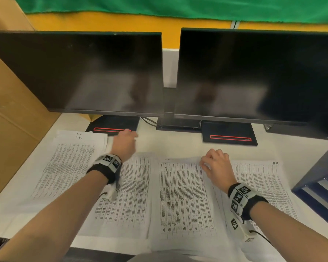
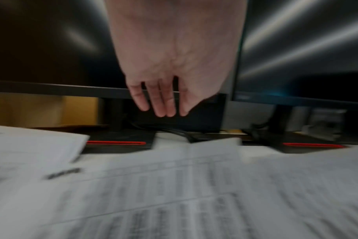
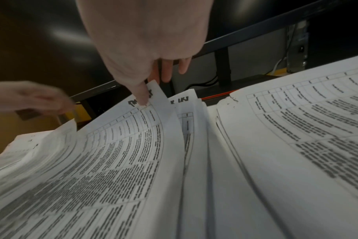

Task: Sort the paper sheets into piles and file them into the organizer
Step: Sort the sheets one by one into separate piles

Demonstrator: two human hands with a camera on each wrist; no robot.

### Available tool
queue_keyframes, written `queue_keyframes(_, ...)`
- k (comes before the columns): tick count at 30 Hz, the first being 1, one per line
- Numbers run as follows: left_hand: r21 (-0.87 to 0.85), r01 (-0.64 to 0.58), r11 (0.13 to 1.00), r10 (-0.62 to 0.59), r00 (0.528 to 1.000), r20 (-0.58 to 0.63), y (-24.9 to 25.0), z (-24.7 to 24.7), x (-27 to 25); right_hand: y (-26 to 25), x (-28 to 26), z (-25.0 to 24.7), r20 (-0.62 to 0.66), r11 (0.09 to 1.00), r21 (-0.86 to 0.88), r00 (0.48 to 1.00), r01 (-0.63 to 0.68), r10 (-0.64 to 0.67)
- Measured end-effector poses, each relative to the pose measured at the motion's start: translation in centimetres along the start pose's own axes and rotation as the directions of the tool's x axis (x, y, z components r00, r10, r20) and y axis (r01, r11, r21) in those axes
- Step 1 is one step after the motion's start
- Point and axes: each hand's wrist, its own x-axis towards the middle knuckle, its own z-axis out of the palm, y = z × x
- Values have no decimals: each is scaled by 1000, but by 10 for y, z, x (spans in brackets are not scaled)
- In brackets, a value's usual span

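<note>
Four piles of paper sheets (image 1: 186, 197) lie side by side across the white tabletop (image 1: 170, 142), near the two dark monitors (image 1: 80, 72). Each sheet is white, printed with dense black tables; some carry handwriting at the far edge. The right hand (image 1: 217, 167) pinches the far right corner of one pile's top sheet (image 3: 133, 142), lifting it. The left hand (image 1: 124, 144) hovers above the tabletop, fingers (image 2: 161, 103) straight, slightly apart, holding nothing.

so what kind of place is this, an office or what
Most likely an office desk: two dark monitors stand side by side on a white desk, with printed paper sheets spread in piles in front.
</note>
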Motion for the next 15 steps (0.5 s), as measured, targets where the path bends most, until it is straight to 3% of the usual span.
queue_keyframes(2, -174, -180, 968, 184, 983, 6, 41, 7, -4, 0, -12, -3, 54, 999, 20, 998, 39, -40)
queue_keyframes(5, -246, -277, 929, 332, 917, 222, 84, 24, -8, 4, -29, -6, 144, 998, 57, 989, 25, -33)
queue_keyframes(8, -174, -299, 938, 342, 874, 344, 98, 38, -6, 12, -41, -7, 159, 996, 57, 985, -75, 65)
queue_keyframes(15, -121, -327, 937, 349, 881, 321, 101, 32, -3, 17, -52, -11, 134, 979, 144, 983, -147, 127)
